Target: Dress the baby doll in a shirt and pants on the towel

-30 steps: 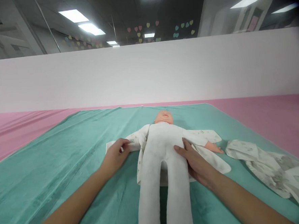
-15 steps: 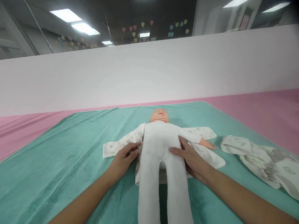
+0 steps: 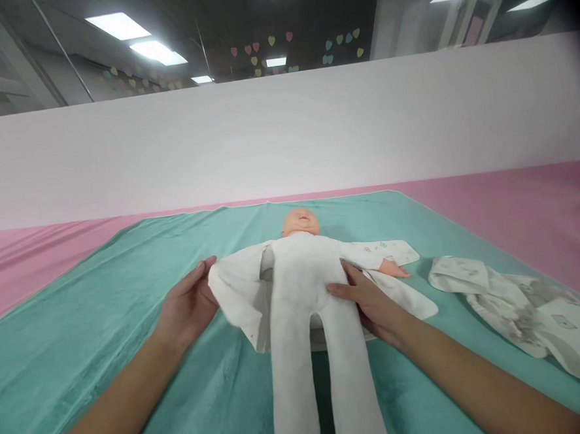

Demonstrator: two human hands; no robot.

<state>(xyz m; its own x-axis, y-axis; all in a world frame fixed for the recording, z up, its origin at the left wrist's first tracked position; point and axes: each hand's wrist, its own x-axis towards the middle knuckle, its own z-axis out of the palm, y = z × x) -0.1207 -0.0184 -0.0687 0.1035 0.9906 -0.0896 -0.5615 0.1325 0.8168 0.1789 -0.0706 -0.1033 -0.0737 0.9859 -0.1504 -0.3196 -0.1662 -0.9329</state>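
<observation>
A baby doll [image 3: 298, 275] with a white cloth body lies on its back, its head away from me and its legs toward me. Under it is spread a white baby shirt [image 3: 240, 292] with a small print inside. My left hand [image 3: 190, 308] has its fingertips at the outer edge of the shirt's left front panel, which is pulled out sideways over the left sleeve. My right hand [image 3: 371, 300] grips the doll's right side at the hip, thumb and forefinger on the front, the other fingers partly hidden. The doll's hand [image 3: 394, 268] shows below the right sleeve [image 3: 390, 251].
Printed baby clothing [image 3: 526, 314] lies crumpled at the right. A teal blanket [image 3: 128, 305] is under everything, over a pink surface [image 3: 510, 210]. Behind stands a low white wall [image 3: 265, 140] with glass above it.
My left hand has moved outward to the left from the doll's side, drawing the shirt's front panel out over the sleeve. My right hand stays at the doll's hip.
</observation>
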